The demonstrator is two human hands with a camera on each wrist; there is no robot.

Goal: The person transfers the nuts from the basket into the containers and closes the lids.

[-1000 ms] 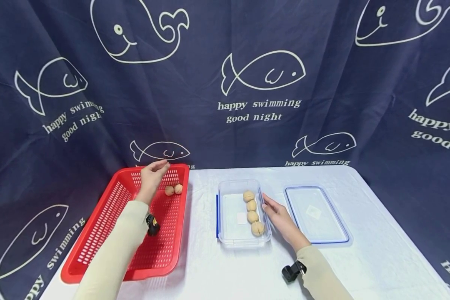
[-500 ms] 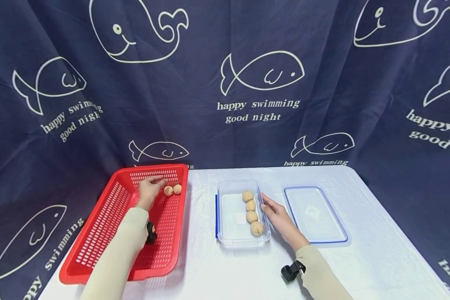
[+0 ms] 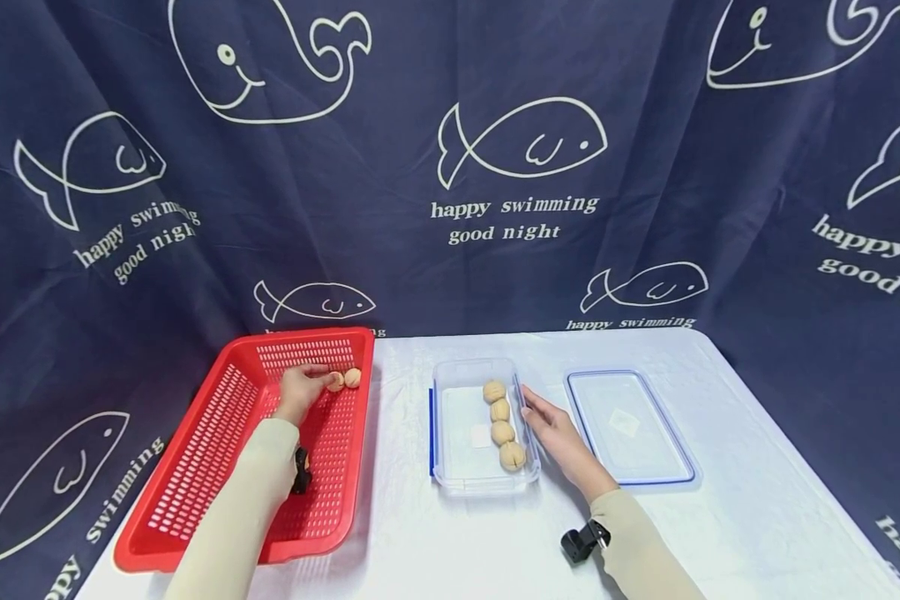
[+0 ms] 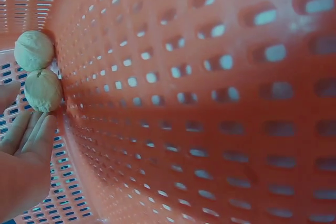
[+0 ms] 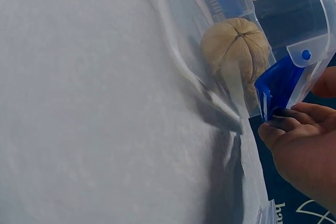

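Note:
My left hand (image 3: 305,392) reaches into the red plastic basket (image 3: 172,492), its fingers stretched toward two walnuts at the far right corner. In the left wrist view the fingertips touch the nearer walnut (image 4: 43,90), with the thumb off to one side; the other walnut (image 4: 33,51) lies against it. A clear lidless food container (image 3: 457,406) stands mid-table, with several walnuts (image 3: 512,456) in a row along its right side. My right hand (image 3: 562,437) holds that side from outside; its bent fingers are at the blue latch (image 5: 282,85) in the right wrist view.
The container's clear lid with a blue seal (image 3: 663,437) lies flat right of my right hand. A white cloth (image 3: 420,542) covers the table. Behind it hangs a dark blue curtain (image 3: 405,275) printed with fish.
My left hand has come down from above the basket's far end to the nearer walnut. My right hand, the container and its row of walnuts have stayed in place.

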